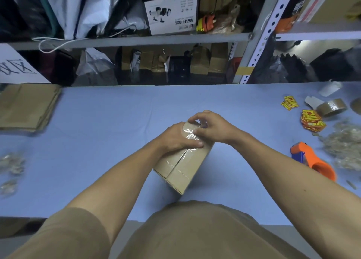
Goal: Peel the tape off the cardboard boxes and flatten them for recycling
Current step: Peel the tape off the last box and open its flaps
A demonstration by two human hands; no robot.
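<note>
A small brown cardboard box (182,165) stands tilted on the blue table (101,121), in the middle of the head view. Clear tape (188,134) runs along its top seam and looks wrinkled and partly lifted at the far end. My left hand (176,138) grips the box's upper left side, with the thumb laid across the tape. My right hand (208,126) is at the far top edge, fingertips pinching the loose end of the tape.
Flattened cardboard (27,107) is stacked at the table's left. Crumpled tape scraps (346,147) pile at the right, with others (11,164) at the left. An orange tape dispenser (312,160), a brown tape roll (331,107) and yellow stickers (311,120) lie right. Cluttered shelves (136,40) stand behind.
</note>
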